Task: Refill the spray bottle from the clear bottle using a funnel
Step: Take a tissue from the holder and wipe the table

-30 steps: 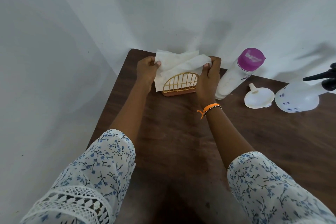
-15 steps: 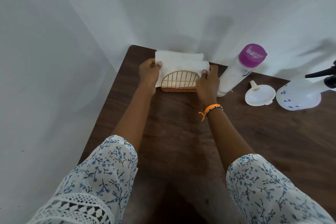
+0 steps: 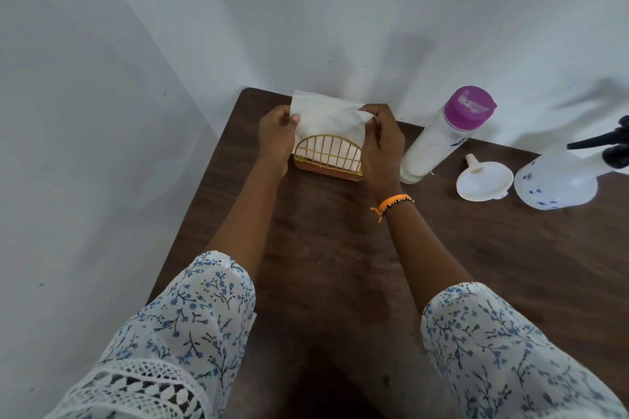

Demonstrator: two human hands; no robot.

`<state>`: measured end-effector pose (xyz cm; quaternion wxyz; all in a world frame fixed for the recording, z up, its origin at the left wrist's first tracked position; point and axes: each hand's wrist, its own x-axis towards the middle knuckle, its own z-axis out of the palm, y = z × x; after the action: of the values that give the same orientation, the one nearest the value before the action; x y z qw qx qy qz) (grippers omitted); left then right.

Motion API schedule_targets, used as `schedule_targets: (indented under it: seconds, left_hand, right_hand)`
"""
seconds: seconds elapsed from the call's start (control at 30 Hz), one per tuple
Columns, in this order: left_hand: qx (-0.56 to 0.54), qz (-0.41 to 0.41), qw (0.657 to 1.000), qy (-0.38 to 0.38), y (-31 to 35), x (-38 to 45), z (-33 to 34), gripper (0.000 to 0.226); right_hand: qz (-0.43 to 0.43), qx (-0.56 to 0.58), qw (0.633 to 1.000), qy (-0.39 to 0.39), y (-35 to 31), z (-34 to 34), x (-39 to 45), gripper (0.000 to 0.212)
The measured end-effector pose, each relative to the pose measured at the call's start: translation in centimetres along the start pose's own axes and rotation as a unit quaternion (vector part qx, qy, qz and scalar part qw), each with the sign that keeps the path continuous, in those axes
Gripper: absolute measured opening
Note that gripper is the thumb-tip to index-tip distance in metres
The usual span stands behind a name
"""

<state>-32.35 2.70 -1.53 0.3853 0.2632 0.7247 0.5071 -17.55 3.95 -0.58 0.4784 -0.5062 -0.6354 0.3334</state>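
Observation:
A clear bottle with a purple cap stands at the back of the brown table. To its right a white funnel lies on the table, and beside that stands a white spray bottle with a black trigger head at the frame's right edge. At the back left, white napkins stick up from a gold wire napkin holder. My left hand pinches the napkins' left edge. My right hand pinches the top right corner of a napkin, which is bent forward.
White walls meet in a corner right behind the table. The table's left edge runs diagonally just left of my left arm. An orange band sits on my right wrist.
The napkins were pressed down flat into the holder half a second ago; now my right hand has lifted and pulled a napkin's corner up and forward. The bottles and funnel stayed put.

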Motion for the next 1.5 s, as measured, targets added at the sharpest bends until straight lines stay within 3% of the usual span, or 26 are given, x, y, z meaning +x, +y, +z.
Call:
schedule_targets:
  seconds: [0.13,0.2,0.33,0.53,0.63,0.87,1.0,1.17,1.27,1.4,1.5]
  left_hand:
    - [0.018,0.018,1.0,0.005,-0.4,0.3,0.0,0.012]
    - [0.032,0.024,0.999,0.012,-0.4,0.4,0.0,0.012]
    - [0.05,0.034,0.998,0.028,-0.4,0.5,0.0,0.016]
    - [0.056,0.054,0.996,0.041,-0.5,0.4,0.1,0.016]
    - [0.054,0.053,0.996,0.037,-0.7,0.3,0.3,0.016]
    - [0.049,0.038,0.998,0.011,-0.6,-0.2,0.5,0.022]
    - [0.038,0.037,0.998,-0.029,-0.9,-0.5,0.1,0.028]
    - [-0.012,0.016,1.0,-0.022,-0.9,-1.5,-0.8,0.041]
    - [-0.04,-0.001,0.999,0.021,-0.7,-3.2,-1.5,0.044]
    - [-0.079,-0.031,0.991,0.104,-1.7,-7.5,-2.0,0.032]
    - [-0.077,-0.082,0.989,0.093,-3.5,-11.2,-1.8,0.027]
  right_hand:
    - [0.192,0.165,0.967,0.032,0.7,0.4,1.2,0.02]
    - [0.227,0.169,0.959,0.006,1.1,0.3,1.5,0.02]
    - [0.199,0.171,0.965,-0.002,0.8,0.0,1.7,0.022]
    - [0.166,0.186,0.957,0.147,0.0,0.3,1.6,0.016]
    - [0.132,0.196,0.954,0.183,-0.9,0.2,2.1,0.017]
    - [0.072,0.276,0.946,0.152,-2.5,-0.9,1.6,0.014]
    - [0.109,0.316,0.937,0.105,-2.7,-2.9,-1.1,0.018]
    - [0.142,0.258,0.956,-0.006,-1.9,-4.6,-6.9,0.02]
    - [0.168,0.217,0.96,-0.059,-0.6,-6.6,-9.8,0.027]
    - [0.265,0.118,0.957,-0.03,2.0,-9.8,-11.5,0.027]
    - [0.358,0.085,0.929,0.034,2.9,-11.2,-11.5,0.032]
